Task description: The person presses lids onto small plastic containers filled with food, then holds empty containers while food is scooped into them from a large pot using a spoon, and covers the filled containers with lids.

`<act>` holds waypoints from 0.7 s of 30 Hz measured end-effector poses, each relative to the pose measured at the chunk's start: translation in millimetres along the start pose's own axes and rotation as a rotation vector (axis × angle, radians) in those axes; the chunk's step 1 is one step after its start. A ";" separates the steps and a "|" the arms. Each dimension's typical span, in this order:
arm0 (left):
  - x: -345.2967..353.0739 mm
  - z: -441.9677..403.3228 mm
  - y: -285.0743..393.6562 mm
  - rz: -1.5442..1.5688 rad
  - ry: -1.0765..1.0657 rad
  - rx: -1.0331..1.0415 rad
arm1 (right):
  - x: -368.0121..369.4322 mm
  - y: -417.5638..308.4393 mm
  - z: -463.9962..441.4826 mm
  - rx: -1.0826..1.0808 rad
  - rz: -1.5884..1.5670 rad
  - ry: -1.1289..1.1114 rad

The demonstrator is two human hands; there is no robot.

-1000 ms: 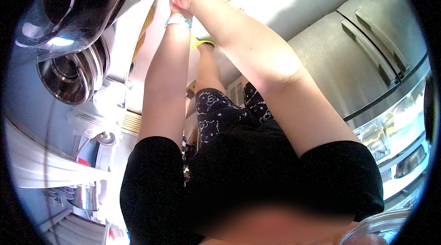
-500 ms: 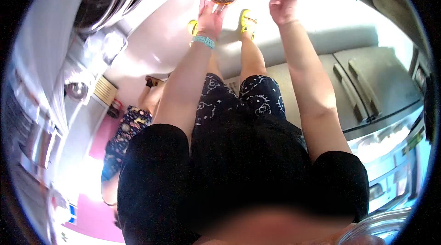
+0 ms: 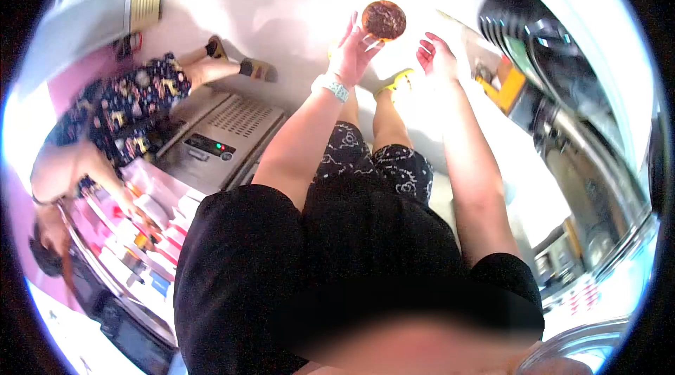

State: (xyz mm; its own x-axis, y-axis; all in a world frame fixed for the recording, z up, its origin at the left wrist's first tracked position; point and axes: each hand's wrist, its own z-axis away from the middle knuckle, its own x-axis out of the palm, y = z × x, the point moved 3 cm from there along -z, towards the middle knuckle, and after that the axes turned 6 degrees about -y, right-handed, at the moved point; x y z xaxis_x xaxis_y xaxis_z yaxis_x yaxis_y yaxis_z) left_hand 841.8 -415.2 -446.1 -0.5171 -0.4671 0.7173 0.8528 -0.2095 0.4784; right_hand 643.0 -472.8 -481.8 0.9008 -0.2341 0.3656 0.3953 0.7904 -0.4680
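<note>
At the left we see another person in flowered clothes, with one arm stretched down toward some red and white items; we cannot tell what that hand touches. Next comes a metal machine with a small green light. Near the middle, our left hand, with a pale band on the wrist, holds the round bowl of brown food. Its fingers are clamped on the near edge of the bowl, and the thumb points up at the left side. Farther right, our right hand is near the bowl but separate, its fingers bent and a little apart. At the far right stand dark, shiny, ringed vessels.
</note>
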 end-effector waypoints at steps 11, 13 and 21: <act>-112.2 78.6 119.2 0.177 0.252 0.243 | 249.2 -3.6 -79.1 -0.723 1.397 -0.128; -127.5 93.3 138.3 0.161 0.290 0.210 | 300.8 -7.9 -90.1 -0.813 1.458 -0.092; -174.1 103.8 186.2 0.244 0.315 0.257 | 474.9 -48.9 -210.1 -1.278 1.777 -0.129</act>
State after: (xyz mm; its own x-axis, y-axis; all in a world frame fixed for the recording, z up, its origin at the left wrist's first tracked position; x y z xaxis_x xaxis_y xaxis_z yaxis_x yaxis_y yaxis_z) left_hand 1083.0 -283.7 -429.2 -0.2225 -0.7223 0.6548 0.8803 0.1397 0.4533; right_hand 1089.2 -741.6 -454.3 0.3669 0.1778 -0.9131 -0.6740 -0.6257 -0.3927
